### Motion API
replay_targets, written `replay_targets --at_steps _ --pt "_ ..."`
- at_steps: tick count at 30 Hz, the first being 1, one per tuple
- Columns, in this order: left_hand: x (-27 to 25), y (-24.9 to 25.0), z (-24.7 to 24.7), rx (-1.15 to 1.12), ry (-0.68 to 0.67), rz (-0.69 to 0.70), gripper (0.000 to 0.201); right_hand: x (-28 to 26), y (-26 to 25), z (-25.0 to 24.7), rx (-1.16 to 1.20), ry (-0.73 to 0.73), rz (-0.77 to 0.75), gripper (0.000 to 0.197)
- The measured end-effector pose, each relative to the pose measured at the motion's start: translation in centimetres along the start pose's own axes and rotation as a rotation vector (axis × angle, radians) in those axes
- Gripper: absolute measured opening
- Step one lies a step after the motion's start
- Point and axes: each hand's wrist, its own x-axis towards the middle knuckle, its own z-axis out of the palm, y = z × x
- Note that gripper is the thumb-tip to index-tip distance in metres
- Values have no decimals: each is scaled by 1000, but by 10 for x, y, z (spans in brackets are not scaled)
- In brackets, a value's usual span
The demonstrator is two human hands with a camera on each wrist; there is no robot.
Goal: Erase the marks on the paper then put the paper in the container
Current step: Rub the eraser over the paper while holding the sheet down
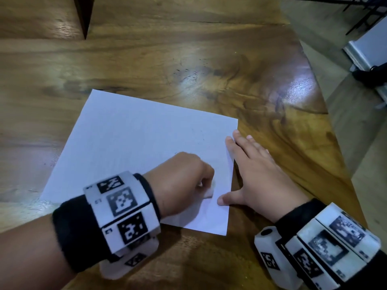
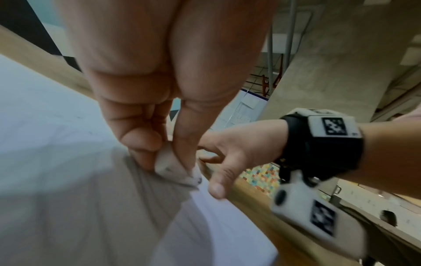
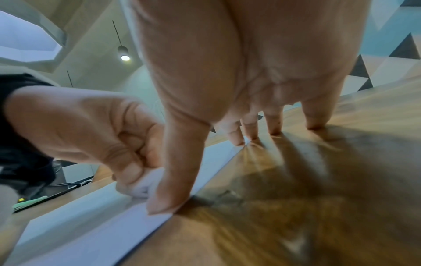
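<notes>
Glossy wooden table (image 1: 188, 59); left grip (image 1: 180, 181) pinching eraser (image 1: 208, 193); right grip (image 1: 257, 170) spread on paper (image 1: 136, 139).

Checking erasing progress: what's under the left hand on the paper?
The left hand pinches a white eraser against the paper, near its right edge. Faint marks show beyond the knuckles. Whether marks remain beneath the hand cannot be seen; it covers that patch.

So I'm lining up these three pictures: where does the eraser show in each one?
Head: eraser lower centre, under the left hand.
Left wrist: centre, pinched by fingertips.
Right wrist: left of centre.
Shared landmark: right hand's thumb on the paper edge.
</notes>
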Motion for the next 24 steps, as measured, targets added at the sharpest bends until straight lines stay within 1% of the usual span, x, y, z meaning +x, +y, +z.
replay_targets --at_steps 2,4,6,8,10,11,12,13,14,17,18,19,22,23,24 --pt "13 -1 -7 26 30 -9 15 0 0 0 -5 -5 5 127" --pt "30 -1 -15 35 91 -36 16 0 -1 0 -5 -9 6 127" --pt "34 -1 -15 29 103 -51 13 0 0 0 -3 -10 6 128" --pt "16 -2 -7 33 50 23 8 1 0 1 -3 -9 5 128" --pt "-9 -1 4 -14 -82 84 10 1 0 1 -7 -8 2 128" --pt "-17 -1 7 -43 -146 83 11 1 0 1 -9 -11 1 128" --pt "-19 -1 8 -56 -176 65 12 0 0 1 -15 -18 0 129" --pt "-16 -1 6 -52 -163 46 13 0 0 0 -27 -29 0 131" --pt "-9 -1 3 -34 -119 29 14 0 0 0 -41 -42 1 134" --pt "17 -3 -7 40 80 -7 16 -1 -2 -2 -70 -78 16 141" --pt "19 -3 -6 48 86 -6 15 -1 -3 -2 -74 -84 20 141" --pt "15 -3 -4 48 58 16 13 -2 -4 -3 -76 -88 24 141" --pt "-17 0 11 -27 -127 102 9 -2 -5 -5 -71 -97 30 140" --pt "-25 0 15 -66 -161 104 8 -2 -6 -5 -71 -99 30 140" --pt "-28 -2 16 -87 -164 100 8 -2 -6 -5 -72 -99 28 140"
